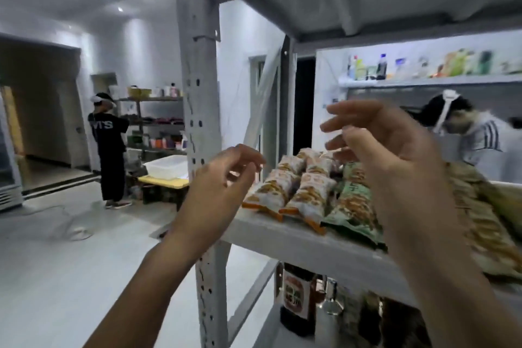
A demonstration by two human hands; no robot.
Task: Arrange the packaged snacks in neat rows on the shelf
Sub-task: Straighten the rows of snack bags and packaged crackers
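Observation:
White-and-orange snack packets (285, 186) lie in two rows running back along the white metal shelf (296, 243). A row of green packets (351, 206) lies beside them on the right, and a blurred pile of brownish packets (480, 223) fills the far right. My left hand (223, 181) hovers in front of the shelf's left end, fingers curled loosely and apart, holding nothing. My right hand (395, 158) is raised above the green packets, fingers spread, empty, and it hides part of that row.
A perforated white upright (197, 121) stands just behind my left hand. Dark bottles (299, 299) stand on the shelf below. A person in black (108, 147) stands at a far rack on the left; another person (466, 133) bends behind the shelf on the right.

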